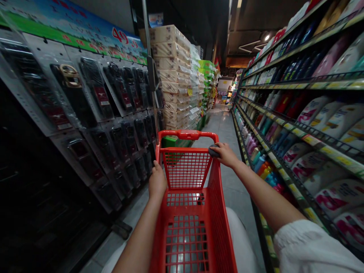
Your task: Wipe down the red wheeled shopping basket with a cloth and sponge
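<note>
One glossy red, latticed plastic shopping cart stretches forward on my remote feed, its long axis pointing away. I see the left hand curled around its left side, while the right hand clasps a matte, dark-grey, rounded pad at its far right corner.

left: packaged belts below printed sign; beyond: stacked packs; right: bottles on shelves; overhead: lit lamp

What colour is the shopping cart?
Red; the shopping cart shows best in the head view.
</note>
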Available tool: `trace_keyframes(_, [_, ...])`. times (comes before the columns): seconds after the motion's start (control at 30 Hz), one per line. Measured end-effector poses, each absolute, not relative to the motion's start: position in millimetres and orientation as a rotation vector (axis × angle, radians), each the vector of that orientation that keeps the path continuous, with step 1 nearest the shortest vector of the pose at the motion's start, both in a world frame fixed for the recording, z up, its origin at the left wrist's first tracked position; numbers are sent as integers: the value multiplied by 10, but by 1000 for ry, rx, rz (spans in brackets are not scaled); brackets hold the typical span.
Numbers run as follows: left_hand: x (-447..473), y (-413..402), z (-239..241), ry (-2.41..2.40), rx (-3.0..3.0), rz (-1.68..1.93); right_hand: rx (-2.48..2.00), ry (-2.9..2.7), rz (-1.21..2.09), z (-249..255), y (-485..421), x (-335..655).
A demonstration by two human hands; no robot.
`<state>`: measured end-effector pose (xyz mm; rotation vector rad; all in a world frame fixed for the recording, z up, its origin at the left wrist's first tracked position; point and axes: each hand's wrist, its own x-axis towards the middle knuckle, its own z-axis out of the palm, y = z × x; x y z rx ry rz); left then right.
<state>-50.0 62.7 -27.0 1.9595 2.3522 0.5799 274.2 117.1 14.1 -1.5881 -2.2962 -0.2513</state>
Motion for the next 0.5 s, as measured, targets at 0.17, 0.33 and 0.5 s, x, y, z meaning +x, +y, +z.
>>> trace_keyframes(0.17, [-514, 628, -281, 2343, 1969, 570, -1403, -2289, -176, -218, 637, 2753])
trace_keyframes(0.33, [-499, 595, -254, 2327, 1942, 563, -1418, -2356, -103, -52, 805, 2831])
trace_keyframes(0.5, [-458, 522, -198, 2340, 1893, 580, -1713, -2166, -280, 39, 958, 2586])
